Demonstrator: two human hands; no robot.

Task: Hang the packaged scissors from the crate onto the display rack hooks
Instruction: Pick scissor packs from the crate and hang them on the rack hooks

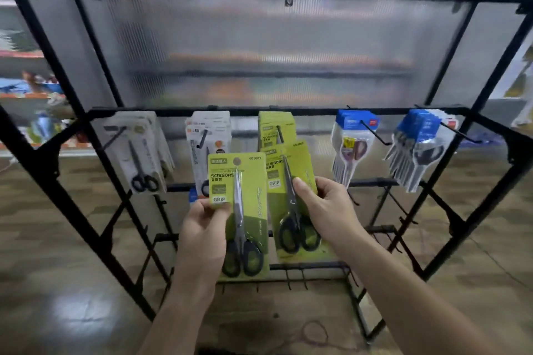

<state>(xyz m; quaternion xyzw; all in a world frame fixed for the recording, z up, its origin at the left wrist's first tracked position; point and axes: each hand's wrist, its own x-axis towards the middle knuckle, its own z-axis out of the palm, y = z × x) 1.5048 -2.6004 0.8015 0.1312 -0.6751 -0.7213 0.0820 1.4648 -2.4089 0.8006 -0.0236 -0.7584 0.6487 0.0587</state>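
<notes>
Right hand (326, 210) pinches green pack (300, 164) | upright, top just below middle hook (280, 134) | left hand (204, 228) grips second pack (253, 181), farther left

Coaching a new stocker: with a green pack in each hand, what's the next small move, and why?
Probably lift the right pack, pinched by the right hand, onto the hook carrying the hung green packs. Its top sits right at that hook's tip; whether it's threaded I cannot tell. The left hand holds the left pack lower, aside.
</notes>
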